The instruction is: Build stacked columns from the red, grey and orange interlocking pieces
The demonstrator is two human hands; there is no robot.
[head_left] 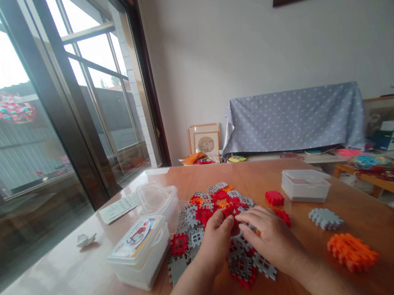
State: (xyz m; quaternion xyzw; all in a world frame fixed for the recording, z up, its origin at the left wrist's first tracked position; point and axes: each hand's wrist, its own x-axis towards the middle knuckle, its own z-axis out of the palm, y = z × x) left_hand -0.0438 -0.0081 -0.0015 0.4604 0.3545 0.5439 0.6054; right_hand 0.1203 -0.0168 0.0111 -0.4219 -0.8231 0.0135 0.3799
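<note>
My left hand (219, 237) is closed, its thumb and fingers gripping a red interlocking plastic tile (235, 229) over the middle of the pile. My right hand (270, 235) meets it from the other side, thumb and fingertips pinched at the tile's edge; part of the tile is hidden by the fingers. Around and beneath both hands spreads a loose heap of notched tiles, mostly grey and red with some orange. A red window-style tile (179, 244) and a grey window-style tile (196, 238) lie left of my left hand.
Stacked tiles stand at the right: red (274, 198), grey (326, 218) and orange (353, 251). A clear plastic box (306, 193) sits behind them. Left of the heap are a labelled lidded box (141, 258), another clear container (168, 203), a paper sheet (119, 208) and a crumpled white item (86, 240).
</note>
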